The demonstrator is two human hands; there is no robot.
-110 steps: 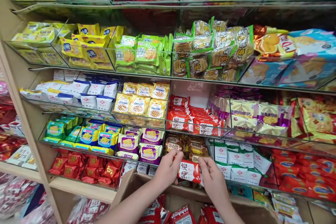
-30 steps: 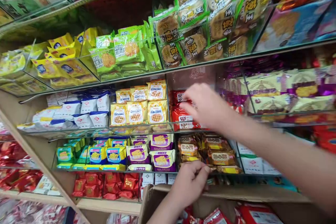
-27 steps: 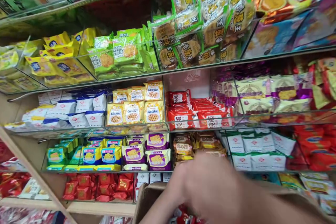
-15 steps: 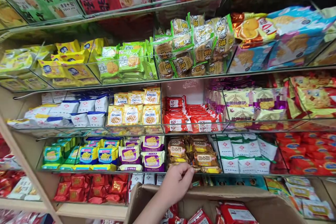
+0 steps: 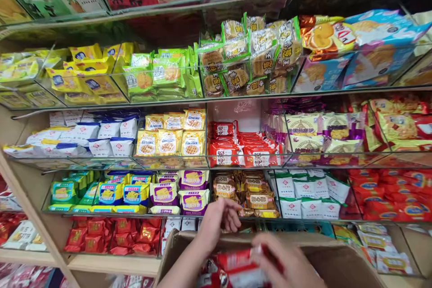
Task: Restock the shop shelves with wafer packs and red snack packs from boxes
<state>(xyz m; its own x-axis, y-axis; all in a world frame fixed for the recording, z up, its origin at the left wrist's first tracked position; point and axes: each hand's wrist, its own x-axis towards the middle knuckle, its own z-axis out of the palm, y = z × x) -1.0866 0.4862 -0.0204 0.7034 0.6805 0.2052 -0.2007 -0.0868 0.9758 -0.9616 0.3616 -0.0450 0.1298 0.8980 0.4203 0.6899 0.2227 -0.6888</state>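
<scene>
My left hand (image 5: 221,218) is over the near-left part of an open cardboard box (image 5: 340,252), in front of the brown snack packets (image 5: 259,200) on the shelf. Its fingers are loosely bent and apart, with nothing in them. My right hand (image 5: 286,258), smeared by motion, is low in the box opening. Its fingers close around the end of red snack packets (image 5: 241,263), which are also blurred; how many it grips I cannot tell. Other red packets lie below, partly hidden by both forearms.
Glass-fronted shelves hold rows of wrapped snacks. Red packets (image 5: 259,155) fill a compartment above the brown ones, beside yellow cookie packs (image 5: 170,141). White packets (image 5: 303,198) stand to the right, purple biscuit packs (image 5: 194,191) to the left. Glass shelf edges run across the front.
My right hand has come into view in the box and has red packets in its grip. My left hand has moved slightly left, and its fingers have spread from a closed curl.
</scene>
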